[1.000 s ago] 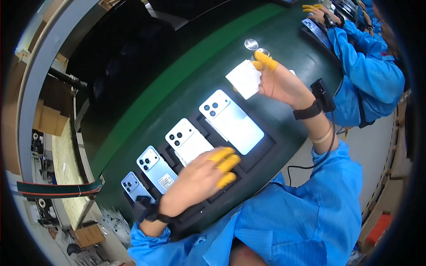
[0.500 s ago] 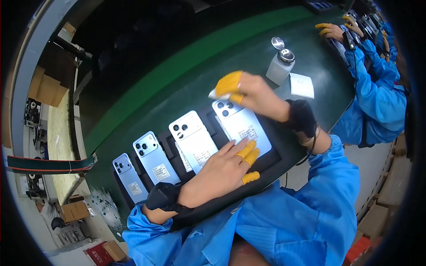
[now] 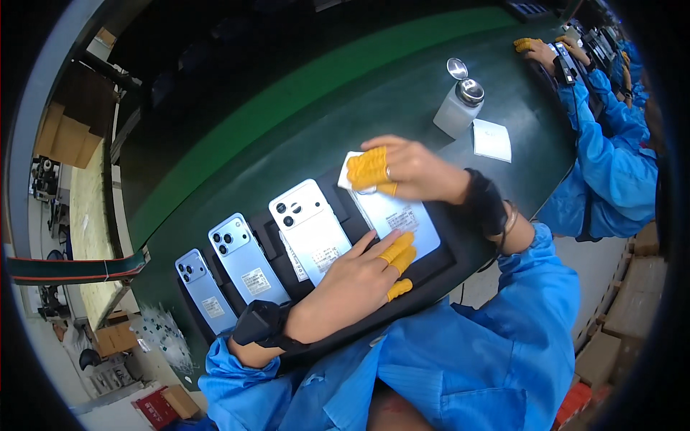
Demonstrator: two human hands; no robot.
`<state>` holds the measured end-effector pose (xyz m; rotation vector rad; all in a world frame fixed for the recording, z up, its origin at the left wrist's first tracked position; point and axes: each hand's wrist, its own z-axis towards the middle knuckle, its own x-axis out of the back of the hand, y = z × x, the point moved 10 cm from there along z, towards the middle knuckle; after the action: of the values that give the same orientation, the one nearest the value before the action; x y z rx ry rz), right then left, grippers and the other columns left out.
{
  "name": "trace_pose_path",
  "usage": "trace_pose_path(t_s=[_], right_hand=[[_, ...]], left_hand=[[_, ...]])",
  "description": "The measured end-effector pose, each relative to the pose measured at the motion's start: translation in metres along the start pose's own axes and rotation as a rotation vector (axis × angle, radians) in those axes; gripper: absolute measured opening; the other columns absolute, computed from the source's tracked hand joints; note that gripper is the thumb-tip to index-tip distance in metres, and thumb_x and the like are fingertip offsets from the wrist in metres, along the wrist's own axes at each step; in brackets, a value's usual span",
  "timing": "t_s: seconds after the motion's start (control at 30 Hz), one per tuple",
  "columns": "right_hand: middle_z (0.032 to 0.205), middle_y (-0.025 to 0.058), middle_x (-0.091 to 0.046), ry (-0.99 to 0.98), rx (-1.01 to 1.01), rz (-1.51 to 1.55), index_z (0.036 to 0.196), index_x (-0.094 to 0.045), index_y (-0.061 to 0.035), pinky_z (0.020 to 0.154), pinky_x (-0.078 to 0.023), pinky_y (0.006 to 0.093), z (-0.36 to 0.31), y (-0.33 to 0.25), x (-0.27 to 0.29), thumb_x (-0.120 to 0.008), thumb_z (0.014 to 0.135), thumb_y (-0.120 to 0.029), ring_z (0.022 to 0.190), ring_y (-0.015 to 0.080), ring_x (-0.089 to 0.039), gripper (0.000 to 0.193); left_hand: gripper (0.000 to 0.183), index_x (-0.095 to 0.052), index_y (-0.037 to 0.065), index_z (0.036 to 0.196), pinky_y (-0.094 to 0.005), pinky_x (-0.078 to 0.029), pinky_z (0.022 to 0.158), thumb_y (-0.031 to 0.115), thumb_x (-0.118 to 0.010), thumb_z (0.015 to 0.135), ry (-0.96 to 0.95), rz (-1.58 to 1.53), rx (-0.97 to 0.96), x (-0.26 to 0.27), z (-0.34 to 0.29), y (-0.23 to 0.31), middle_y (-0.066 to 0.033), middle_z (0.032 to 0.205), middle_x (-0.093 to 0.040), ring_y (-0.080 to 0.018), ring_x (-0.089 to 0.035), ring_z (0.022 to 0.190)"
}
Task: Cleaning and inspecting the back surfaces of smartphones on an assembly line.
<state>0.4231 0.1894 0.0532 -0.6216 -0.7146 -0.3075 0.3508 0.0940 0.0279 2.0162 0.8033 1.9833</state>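
In my right hand, closed with yellow finger cots on several fingers, is a small white wipe. It presses on the camera end of the rightmost light-blue smartphone, hiding most of the lenses. My left hand has its fingers outstretched, and their tips rest on that phone's lower back; it also wears yellow finger cots. Left of it lie a paler phone and two blue phones, backs up with labels. All sit in a black tray.
Beyond my right hand stands a whitish dispenser bottle with its metal lid raised, next to a white paper pad. A dark green table carries everything. At the far right, a co-worker's hands and blue sleeves show.
My right hand has come down with the wipe, from just above the rightmost phone's camera end onto it. The left hand stays nearly in place on the phone.
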Motion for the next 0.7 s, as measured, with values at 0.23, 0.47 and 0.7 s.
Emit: trace_pose_path(t_s=[0.23, 0.47, 0.7], right_hand=[[0.087, 0.0129, -0.069, 0.173, -0.175, -0.024, 0.086, -0.068, 0.0001, 0.100, -0.043, 0.0431, -0.020, 0.027, 0.041, -0.064, 0.072, 0.004, 0.081, 0.0248, -0.066, 0.015], [0.063, 0.0120, -0.062, 0.014, 0.017, 0.104, 0.066, -0.061, 0.0020, 0.099, -0.043, 0.0449, -0.005, -0.010, 0.006, -0.066, 0.070, 0.000, 0.066, 0.0241, -0.062, 0.007], [0.078, 0.0150, -0.066, 0.323, -0.179, 0.028, 0.076, -0.064, 0.0019, 0.095, -0.046, 0.0433, -0.016, 0.011, 0.039, -0.063, 0.068, 0.003, 0.075, 0.0284, -0.063, 0.008]], left_hand=[[0.040, -0.057, -0.005, 0.118, -0.0447, -0.028, 0.111, 0.024, -0.056, 0.090, 0.077, 0.002, -0.035, 0.005, -0.003, 0.003, -0.0188, 0.113, -0.062, -0.0273, -0.041, 0.131], [0.040, -0.058, -0.005, 0.116, -0.0448, -0.030, 0.110, 0.024, -0.056, 0.090, 0.097, -0.011, -0.025, 0.005, -0.003, 0.002, -0.0187, 0.108, -0.063, -0.0273, -0.043, 0.129], [0.041, -0.057, -0.005, 0.118, -0.0450, -0.031, 0.109, 0.023, -0.058, 0.088, 0.076, 0.025, -0.040, 0.006, -0.003, 0.003, -0.0183, 0.105, -0.064, -0.0272, -0.044, 0.128]])
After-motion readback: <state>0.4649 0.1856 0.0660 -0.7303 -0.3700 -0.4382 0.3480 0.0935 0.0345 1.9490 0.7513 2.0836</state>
